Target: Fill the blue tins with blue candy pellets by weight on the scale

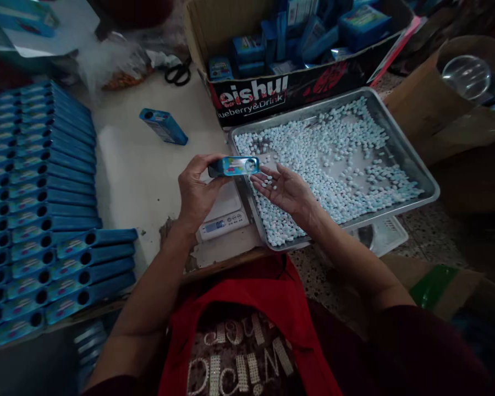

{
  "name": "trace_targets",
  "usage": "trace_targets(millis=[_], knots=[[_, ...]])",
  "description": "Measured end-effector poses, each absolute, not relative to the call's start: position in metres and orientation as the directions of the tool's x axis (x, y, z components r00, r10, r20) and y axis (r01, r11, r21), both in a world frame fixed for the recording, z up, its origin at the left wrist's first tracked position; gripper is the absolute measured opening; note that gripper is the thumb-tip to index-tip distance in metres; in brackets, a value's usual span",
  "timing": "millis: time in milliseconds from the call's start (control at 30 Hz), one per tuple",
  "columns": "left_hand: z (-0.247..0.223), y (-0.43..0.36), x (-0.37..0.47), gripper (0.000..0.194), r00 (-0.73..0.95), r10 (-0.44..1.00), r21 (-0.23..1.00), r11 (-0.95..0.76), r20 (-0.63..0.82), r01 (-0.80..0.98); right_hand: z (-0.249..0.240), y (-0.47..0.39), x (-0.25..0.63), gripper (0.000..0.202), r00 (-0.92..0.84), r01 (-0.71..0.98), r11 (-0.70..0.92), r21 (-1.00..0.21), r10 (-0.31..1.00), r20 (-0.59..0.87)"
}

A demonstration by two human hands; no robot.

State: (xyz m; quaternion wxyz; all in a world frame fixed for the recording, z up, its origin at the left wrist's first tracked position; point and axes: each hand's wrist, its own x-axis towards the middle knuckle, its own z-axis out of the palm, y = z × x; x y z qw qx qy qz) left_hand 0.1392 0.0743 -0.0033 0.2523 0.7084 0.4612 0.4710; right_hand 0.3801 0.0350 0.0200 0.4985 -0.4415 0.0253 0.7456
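Note:
My left hand (197, 190) is closed around a small blue box (231, 166), gripping it by one end above the tray's left edge. A round hole shows at the box's right end, with white pieces visible in it. Palm up beside that hole, my right hand (292, 193) has its fingers stretched out, and a few small white pellets (269, 180) rest on them. Below both hands lies a metal tray (431, 190) of white and pale blue pellets (297, 159). Partly under my left hand sits a digital scale (224, 225) with a lit display.
Stacked rows of blue boxes (45, 209) fill the left side. One blue box (165, 126) lies apart on the table (124, 165). A carton (247, 99) of blue packs stands behind the tray, near black scissors (178, 72). Brown paper bags (454, 115) are at the right.

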Motion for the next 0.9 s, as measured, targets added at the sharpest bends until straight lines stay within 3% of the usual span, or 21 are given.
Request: trace_targets(millis=[67, 133, 300, 400, 533, 667, 800, 900], knots=[[-0.019, 0.073, 0.125, 0.063, 0.019, 0.928, 0.888, -0.363, 0.373, 0.281, 0.022, 0.033, 0.384, 0.039, -0.140, -0.748, -0.519, -0.414, 0.733, -0.666], [-0.030, 0.066, 0.111, 0.075, -0.046, 0.957, 0.946, -0.275, 0.286, 0.175, 0.022, 0.033, 0.390, 0.024, -0.122, -0.714, -0.511, -0.479, 0.764, -0.634], [-0.042, 0.035, 0.085, 0.073, -0.127, 0.975, 0.983, -0.174, 0.180, 0.059, 0.020, 0.042, 0.416, 0.018, -0.057, -0.382, -0.464, -0.799, 0.875, -0.481], [-0.053, 0.024, 0.081, 0.072, -0.142, 0.977, 0.988, -0.154, 0.157, 0.026, 0.019, 0.051, 0.432, 0.010, -0.123, -0.111, -0.432, -0.895, 0.899, -0.419], [-0.068, 0.023, 0.077, 0.085, -0.119, 0.973, 0.980, -0.199, 0.200, 0.019, 0.022, 0.059, 0.439, 0.038, -0.186, 0.056, -0.429, -0.902, 0.883, -0.431], [-0.063, 0.021, 0.058, 0.101, -0.069, 0.958, 0.957, -0.271, 0.279, 0.098, 0.028, 0.065, 0.437, 0.040, -0.053, 0.014, -0.528, -0.849, 0.848, -0.528], [-0.044, 0.013, 0.028, 0.090, -0.153, 0.934, 0.931, -0.285, 0.324, 0.229, 0.030, 0.070, 0.440, 0.027, 0.123, -0.012, -0.641, -0.768, 0.761, -0.637], [-0.030, 0.008, 0.011, 0.076, -0.246, 0.907, 0.924, -0.275, 0.340, 0.264, 0.035, 0.072, 0.444, 0.024, 0.077, 0.089, -0.651, -0.754, 0.759, -0.646]])
